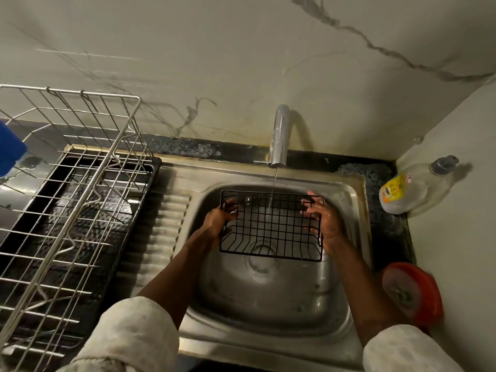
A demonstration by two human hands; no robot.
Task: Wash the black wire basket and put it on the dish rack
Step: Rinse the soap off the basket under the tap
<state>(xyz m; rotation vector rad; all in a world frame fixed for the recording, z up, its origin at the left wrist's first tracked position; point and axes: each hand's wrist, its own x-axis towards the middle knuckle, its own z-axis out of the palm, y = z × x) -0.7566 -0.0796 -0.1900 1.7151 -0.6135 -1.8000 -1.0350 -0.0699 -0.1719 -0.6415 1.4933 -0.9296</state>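
The black wire basket (271,226) hangs over the steel sink (346,267), tilted with its open side toward me. My left hand (218,217) grips its left end, fingers curled round the wires. Wet and shiny, my right hand (322,217) grips the right end. A thin stream of water falls from the chrome tap (279,135) onto the basket's upper middle. The metal dish rack (72,200) stands to the left of the sink on a black drip tray (139,232).
A clear soap bottle (413,187) with a yellow label lies in the back right corner. A red-rimmed round container (413,294) sits on the counter right of the sink. A blue object (9,149) shows at the left edge. Marble walls close the back and right.
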